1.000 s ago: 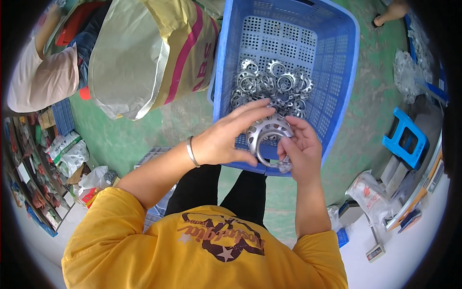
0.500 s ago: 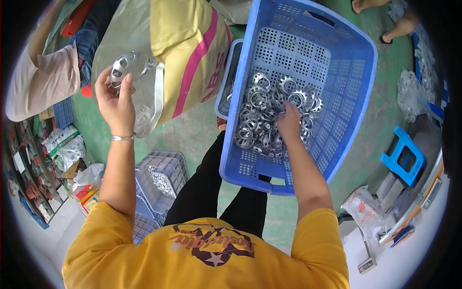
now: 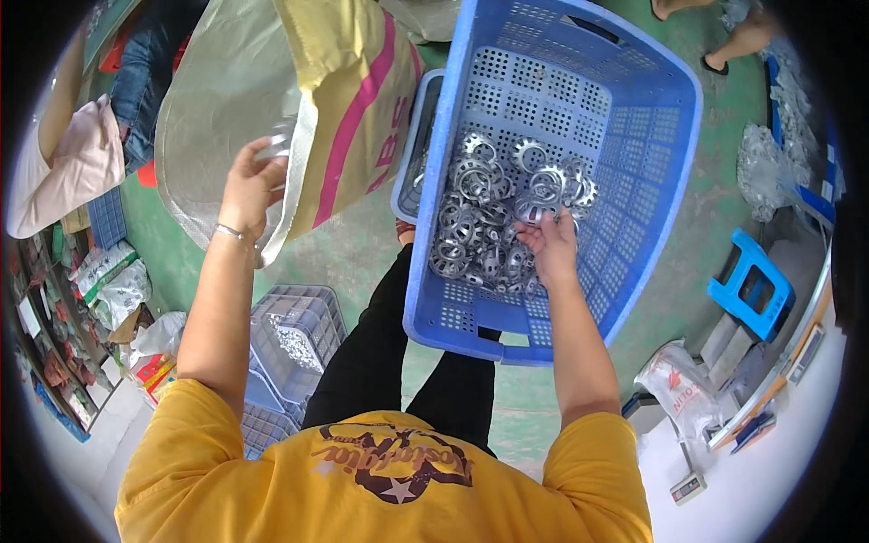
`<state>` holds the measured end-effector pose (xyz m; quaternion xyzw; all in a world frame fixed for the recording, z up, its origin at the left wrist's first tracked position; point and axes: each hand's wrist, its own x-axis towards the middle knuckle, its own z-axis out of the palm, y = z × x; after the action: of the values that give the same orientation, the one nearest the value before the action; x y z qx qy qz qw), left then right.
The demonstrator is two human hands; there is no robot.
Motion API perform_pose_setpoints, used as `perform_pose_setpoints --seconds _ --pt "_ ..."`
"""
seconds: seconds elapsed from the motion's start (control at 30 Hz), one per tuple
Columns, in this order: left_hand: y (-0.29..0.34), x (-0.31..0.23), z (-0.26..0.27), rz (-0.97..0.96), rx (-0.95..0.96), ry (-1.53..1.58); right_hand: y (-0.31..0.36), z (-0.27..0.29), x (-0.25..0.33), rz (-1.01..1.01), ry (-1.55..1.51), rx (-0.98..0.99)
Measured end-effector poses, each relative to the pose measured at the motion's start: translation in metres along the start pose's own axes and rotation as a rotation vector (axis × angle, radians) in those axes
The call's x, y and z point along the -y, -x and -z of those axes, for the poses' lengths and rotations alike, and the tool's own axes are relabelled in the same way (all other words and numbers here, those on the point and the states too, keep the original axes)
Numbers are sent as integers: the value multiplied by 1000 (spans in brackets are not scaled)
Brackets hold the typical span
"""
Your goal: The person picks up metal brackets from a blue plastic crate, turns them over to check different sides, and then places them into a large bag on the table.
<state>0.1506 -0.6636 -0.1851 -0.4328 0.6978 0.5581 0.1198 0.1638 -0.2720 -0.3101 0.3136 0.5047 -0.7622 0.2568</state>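
My left hand is at the mouth of a large yellow woven sack with a pink stripe. Its fingers look parted, and a blurred silvery piece shows right by the fingertips, inside the sack's opening. Whether the fingers still touch that piece is hard to see. My right hand is down in a blue plastic crate, thumb and fingers closed on a silvery slotted metal ring. Around and beneath it lies a heap of similar metal rings, partly hidden by the hand.
Grey stacked baskets stand by my left leg, one holding small shiny pieces. A blue stool and a white plastic bag are at the right. Another person's sleeve shows at the far left, a foot at the upper right.
My left hand has moved right and into the sack's mouth; the ring it held is now only a blur at the fingertips. My right hand has lifted a ring from the heap.
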Motion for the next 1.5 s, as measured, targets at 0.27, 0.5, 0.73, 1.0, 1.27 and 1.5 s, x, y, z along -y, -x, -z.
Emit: perform_pose_setpoints --seconds 0.27,0.5,0.73,1.0,1.27,1.5 --pt "57 -37 -58 -355 174 -163 92 -16 61 11 -393 308" --pt "125 -39 -134 51 697 -34 120 -20 77 98 -245 458" --pt "144 -20 -162 382 1010 427 128 -23 90 629 564 684" --pt "155 -30 -152 305 1110 605 141 -37 96 351 72 459" --pt "152 -18 -145 130 1107 586 136 -36 95 395 79 483" --pt "150 -10 -139 -229 981 534 139 -52 88 504 189 484"
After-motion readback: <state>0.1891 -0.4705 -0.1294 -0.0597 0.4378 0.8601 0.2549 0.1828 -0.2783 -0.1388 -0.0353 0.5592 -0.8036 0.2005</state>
